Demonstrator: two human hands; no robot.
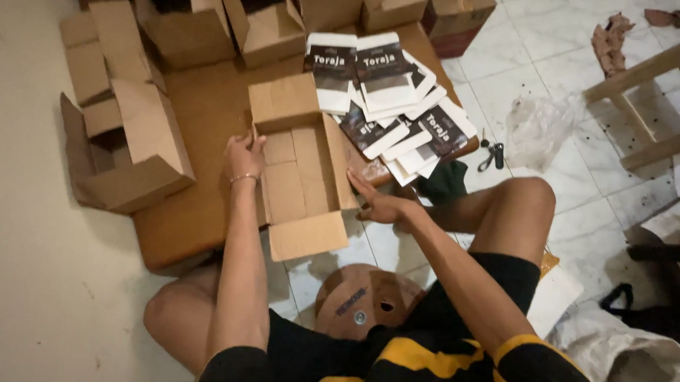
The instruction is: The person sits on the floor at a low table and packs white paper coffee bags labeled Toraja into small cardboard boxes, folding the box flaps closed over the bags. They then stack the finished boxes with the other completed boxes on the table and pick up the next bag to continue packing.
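An open brown cardboard box (298,173) lies on a low wooden board (196,121) in front of me, its flaps spread out. My left hand (245,156) rests on the box's left wall, fingers curled over the edge. My right hand (378,205) presses flat against the box's right wall, fingers apart. Just beyond the box lies a heap of black-and-white flat pouches (391,101). The box's inside looks bare.
Several more open cardboard boxes (125,149) stand at the left and along the back (209,21). A round brown tape roll (361,301) lies between my legs. Scissors (493,155), a crumpled plastic bag (541,128) and a wooden frame (655,91) lie on the white tiles at right.
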